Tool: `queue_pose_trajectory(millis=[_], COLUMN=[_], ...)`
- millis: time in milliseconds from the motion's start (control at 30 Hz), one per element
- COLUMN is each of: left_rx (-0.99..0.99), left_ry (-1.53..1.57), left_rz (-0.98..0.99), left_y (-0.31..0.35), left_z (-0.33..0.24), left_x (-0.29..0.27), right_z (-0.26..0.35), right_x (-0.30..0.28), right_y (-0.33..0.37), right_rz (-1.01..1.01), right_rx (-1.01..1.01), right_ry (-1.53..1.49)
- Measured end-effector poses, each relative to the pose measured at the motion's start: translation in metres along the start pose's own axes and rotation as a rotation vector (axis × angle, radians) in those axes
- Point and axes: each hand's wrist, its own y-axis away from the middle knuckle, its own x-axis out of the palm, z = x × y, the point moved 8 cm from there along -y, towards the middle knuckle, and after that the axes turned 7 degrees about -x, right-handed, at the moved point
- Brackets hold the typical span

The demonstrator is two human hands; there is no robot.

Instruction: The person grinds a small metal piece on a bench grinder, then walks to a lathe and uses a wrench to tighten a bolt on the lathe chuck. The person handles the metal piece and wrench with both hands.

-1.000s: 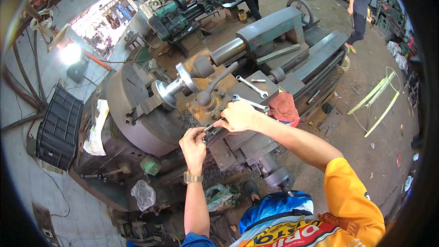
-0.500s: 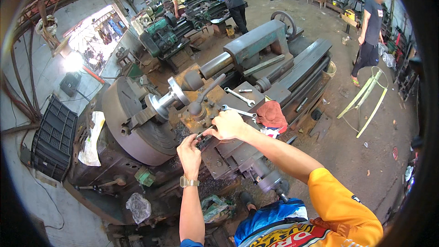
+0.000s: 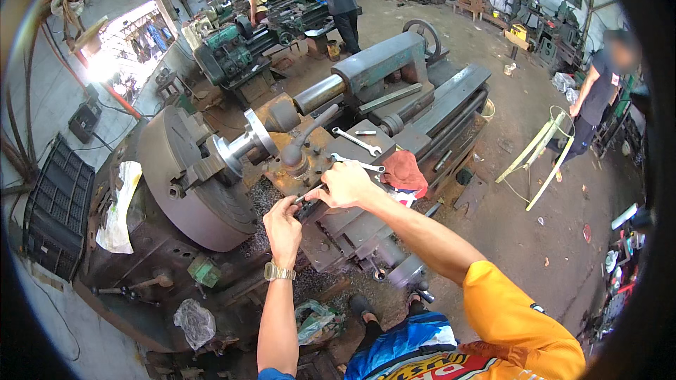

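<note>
Both hands meet at the tool post of a large lathe. My left hand [image 3: 283, 224], with a watch on its wrist, pinches one end of a slim metal piece [image 3: 301, 199]. Closed round its other end is my right hand [image 3: 343, 184]; the fingers hide much of the piece, and its exact kind does not show. Just beyond them stands the tool post's lever handle [image 3: 294, 155]. A flanged shiny workpiece [image 3: 243, 142] sits in the big chuck [image 3: 190, 186], left of the hands. Past my right hand lie two open-ended spanners, one farther [image 3: 355, 141] and one nearer [image 3: 360, 163].
A red rag [image 3: 403, 171] lies right of the spanners. The tailstock [image 3: 384, 67] extends toward the back. A yellowish frame [image 3: 539, 151] stands on the right floor, beside a walking person [image 3: 598, 91]. Two other people are at a machine [image 3: 282, 21] behind. Metal chips lie below the carriage.
The view has shifted, so the lathe appears farther left. The person at the right has walked closer, now behind the yellowish frame. My hands keep their hold on the slim metal piece.
</note>
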Motion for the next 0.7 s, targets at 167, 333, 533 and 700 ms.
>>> queue_pose_trajectory(millis=[167, 333, 533, 700], left_rx=[0.021, 0.033, 0.021, 0.036], left_ry=[0.013, -0.029, -0.023, 0.070], left_rz=[-0.008, 0.001, 0.063, 0.076], left_y=[-0.001, 0.001, -0.004, -0.004], left_z=[-0.001, 0.001, 0.003, -0.004], left_x=[-0.001, -0.001, -0.003, -0.005], right_z=[0.003, 0.011, 0.021, 0.013], right_x=[-0.009, -0.016, -0.017, -0.013], right_y=[-0.004, 0.002, 0.018, 0.010], right_rz=[0.025, 0.010, -0.085, 0.075], right_rx=[-0.003, 0.072, 0.125, 0.142], right_ry=[0.035, 0.068, 0.080, 0.056])
